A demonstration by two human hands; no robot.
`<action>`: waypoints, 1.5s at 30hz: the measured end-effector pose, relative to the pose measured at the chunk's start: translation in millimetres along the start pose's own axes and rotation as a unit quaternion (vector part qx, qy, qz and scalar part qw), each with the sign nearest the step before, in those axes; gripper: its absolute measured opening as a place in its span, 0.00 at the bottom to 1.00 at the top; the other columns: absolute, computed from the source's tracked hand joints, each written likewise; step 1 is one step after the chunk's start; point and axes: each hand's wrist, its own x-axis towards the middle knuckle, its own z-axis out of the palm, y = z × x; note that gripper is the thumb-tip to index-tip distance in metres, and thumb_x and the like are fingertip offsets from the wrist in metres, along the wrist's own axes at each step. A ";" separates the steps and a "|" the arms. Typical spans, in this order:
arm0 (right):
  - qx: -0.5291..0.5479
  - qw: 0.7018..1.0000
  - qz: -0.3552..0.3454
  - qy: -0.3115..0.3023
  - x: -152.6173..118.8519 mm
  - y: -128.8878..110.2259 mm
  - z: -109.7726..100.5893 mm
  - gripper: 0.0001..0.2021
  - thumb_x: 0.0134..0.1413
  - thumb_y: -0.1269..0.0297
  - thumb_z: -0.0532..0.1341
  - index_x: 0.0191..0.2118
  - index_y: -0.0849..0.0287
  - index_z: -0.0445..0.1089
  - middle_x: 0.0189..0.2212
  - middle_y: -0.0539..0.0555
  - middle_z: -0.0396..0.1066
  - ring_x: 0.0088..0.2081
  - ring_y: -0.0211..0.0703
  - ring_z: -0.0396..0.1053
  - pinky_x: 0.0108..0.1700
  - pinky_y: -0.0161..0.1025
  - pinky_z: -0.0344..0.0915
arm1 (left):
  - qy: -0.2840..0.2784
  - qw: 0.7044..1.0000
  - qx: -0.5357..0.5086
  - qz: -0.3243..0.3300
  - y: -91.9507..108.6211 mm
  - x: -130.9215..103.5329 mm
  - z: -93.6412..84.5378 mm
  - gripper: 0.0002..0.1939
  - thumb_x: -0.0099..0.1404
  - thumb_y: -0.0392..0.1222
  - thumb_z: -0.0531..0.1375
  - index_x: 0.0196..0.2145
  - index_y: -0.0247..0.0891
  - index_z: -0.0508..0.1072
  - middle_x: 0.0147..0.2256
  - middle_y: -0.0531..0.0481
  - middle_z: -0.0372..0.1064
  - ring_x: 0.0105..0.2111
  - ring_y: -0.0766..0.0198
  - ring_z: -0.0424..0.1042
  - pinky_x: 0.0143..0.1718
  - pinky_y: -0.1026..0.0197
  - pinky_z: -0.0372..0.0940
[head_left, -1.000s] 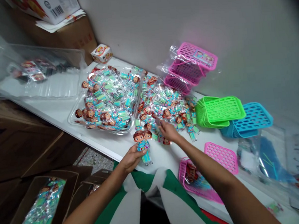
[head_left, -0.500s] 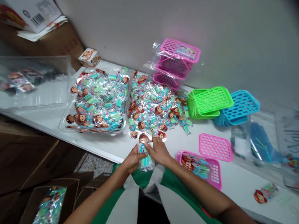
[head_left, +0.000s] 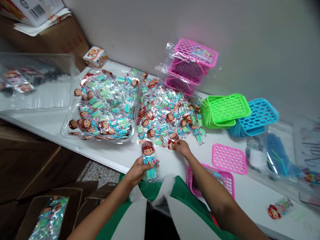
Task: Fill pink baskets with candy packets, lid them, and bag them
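Note:
My left hand (head_left: 138,170) grips a clear cartoon-figure packet (head_left: 149,159) near the table's front edge. The packet has a brown-haired head on top and blue-green strips inside. Farther right, my right hand (head_left: 181,147) has its fingertips closed on the red-haired head of another figure packet (head_left: 171,144), at the front of a loose pile of such packets (head_left: 161,108). Under my right forearm, a pink basket (head_left: 190,181) with packets in it is partly hidden.
Left of the pile stands a clear tray (head_left: 65,130) heaped with packets. Pink baskets (head_left: 191,66), green baskets (head_left: 218,111) and blue baskets (head_left: 257,117) line the wall side. A pink lid (head_left: 229,158) and a single packet (head_left: 279,208) lie at right.
My right hand has left the held packet and moved right to the front of the pile. My left hand keeps its packet and has shifted slightly left.

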 end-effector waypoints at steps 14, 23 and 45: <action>0.268 0.893 -0.297 -0.206 -60.6 -70.5 -70.2 0.13 0.56 0.51 0.56 0.33 0.56 0.63 0.27 0.49 0.67 0.29 0.38 0.64 0.33 0.35 0.61 | -0.141 0.969 0.160 0.124 25.7 8.6 32.2 0.26 0.50 0.37 0.68 0.48 0.36 0.72 0.43 0.42 0.72 0.47 0.52 0.69 0.51 0.54 0.59; -0.268 0.898 -0.347 0.032 46.4 -91.4 -6.4 0.18 0.57 0.74 0.51 0.53 0.63 0.65 0.47 0.64 0.68 0.52 0.53 0.60 0.58 0.49 0.45 | -0.005 0.999 0.001 0.034 7.0 -9.2 -6.4 0.29 0.47 0.36 0.71 0.47 0.38 0.69 0.40 0.46 0.73 0.37 0.62 0.72 0.38 0.62 0.64; 0.169 0.934 -0.292 -0.116 -71.9 -51.0 34.2 0.16 0.63 0.55 0.49 0.36 0.58 0.70 0.34 0.52 0.70 0.39 0.42 0.66 0.43 0.37 0.61 | 0.047 0.994 -0.096 -0.018 -8.0 0.5 -5.7 0.23 0.41 0.31 0.70 0.38 0.30 0.73 0.30 0.45 0.76 0.34 0.53 0.76 0.41 0.54 0.68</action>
